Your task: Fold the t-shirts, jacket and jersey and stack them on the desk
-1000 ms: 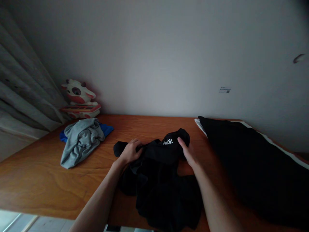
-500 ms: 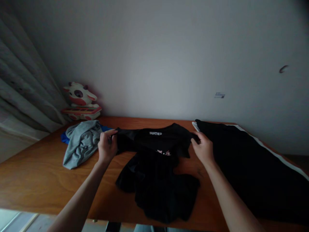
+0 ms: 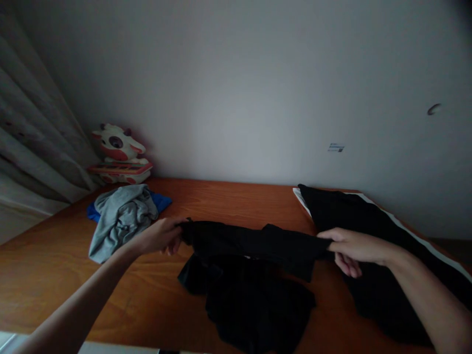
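A black shirt is stretched between my two hands over the wooden table. My left hand pinches its left end, and my right hand pinches the right end. Its upper part hangs folded, and the lettering is out of sight. Below it, more bunched black cloth lies near the table's front edge; where one piece ends and the other begins is too dark to tell.
A grey garment lies crumpled on a blue one at the left. Behind them a cow-shaped toy keyboard stands by the wall. Black cloth with white edging covers the right side of the wooden table.
Both hands have come lower and nearer, with the right hand moved outward to the right. The held shirt's top has dropped and folded over, hiding its printed word.
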`<state>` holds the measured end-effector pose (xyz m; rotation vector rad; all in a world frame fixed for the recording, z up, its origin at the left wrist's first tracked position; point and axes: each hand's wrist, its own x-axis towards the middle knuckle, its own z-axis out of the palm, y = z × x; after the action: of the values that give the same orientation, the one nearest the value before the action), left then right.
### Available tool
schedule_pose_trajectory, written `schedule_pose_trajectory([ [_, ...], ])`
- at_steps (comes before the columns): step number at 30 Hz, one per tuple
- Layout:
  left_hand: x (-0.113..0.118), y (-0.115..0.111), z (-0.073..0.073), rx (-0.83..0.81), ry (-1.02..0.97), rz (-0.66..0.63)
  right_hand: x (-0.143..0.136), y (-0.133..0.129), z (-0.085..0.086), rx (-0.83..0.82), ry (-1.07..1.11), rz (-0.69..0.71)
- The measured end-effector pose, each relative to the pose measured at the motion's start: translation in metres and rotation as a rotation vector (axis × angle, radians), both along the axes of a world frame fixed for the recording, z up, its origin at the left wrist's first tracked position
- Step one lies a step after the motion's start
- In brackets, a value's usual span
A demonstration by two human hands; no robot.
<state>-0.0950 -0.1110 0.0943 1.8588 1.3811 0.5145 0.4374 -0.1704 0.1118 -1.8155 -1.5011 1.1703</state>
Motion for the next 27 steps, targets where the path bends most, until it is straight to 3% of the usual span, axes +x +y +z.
schedule_pose_trajectory([
  [1,0.008,0.014,0.007,0.001,-0.088,0.026,-0.003,0.013,0.005,-0.097,0.062,0.025],
  [2,0.017,0.03,0.014,0.105,-0.196,0.097,-0.008,0.027,0.009,-0.051,0.143,-0.023],
  [4,0.038,0.061,0.027,0.354,-0.374,0.226,-0.021,0.056,0.013,0.22,0.177,-0.144],
  [7,0.066,0.087,0.036,0.5,-0.411,0.261,-0.04,0.08,0.001,0.518,-0.089,-0.221],
  [9,0.078,0.08,0.028,0.496,-0.273,0.178,-0.049,0.075,-0.016,0.553,-0.246,-0.135],
  [12,0.084,0.036,-0.003,0.521,0.082,0.036,-0.059,0.042,-0.046,0.466,-0.345,0.059],
  [16,0.076,-0.032,-0.052,0.558,0.4,0.066,-0.072,-0.007,-0.072,0.292,-0.391,0.1],
  [18,0.073,-0.051,-0.067,0.516,0.46,0.077,-0.079,-0.019,-0.079,0.229,-0.398,0.09],
  [20,0.073,-0.056,-0.071,0.493,0.472,0.07,-0.087,-0.018,-0.084,0.227,-0.395,0.054],
  [23,0.077,-0.046,-0.066,0.527,0.452,0.073,-0.097,0.003,-0.091,0.299,-0.425,-0.105],
  [25,0.082,-0.033,-0.061,0.565,0.432,0.001,-0.1,0.022,-0.095,0.354,-0.489,-0.221],
  [27,0.088,-0.02,-0.062,0.546,0.434,-0.125,-0.102,0.039,-0.1,0.412,-0.583,-0.227],
])
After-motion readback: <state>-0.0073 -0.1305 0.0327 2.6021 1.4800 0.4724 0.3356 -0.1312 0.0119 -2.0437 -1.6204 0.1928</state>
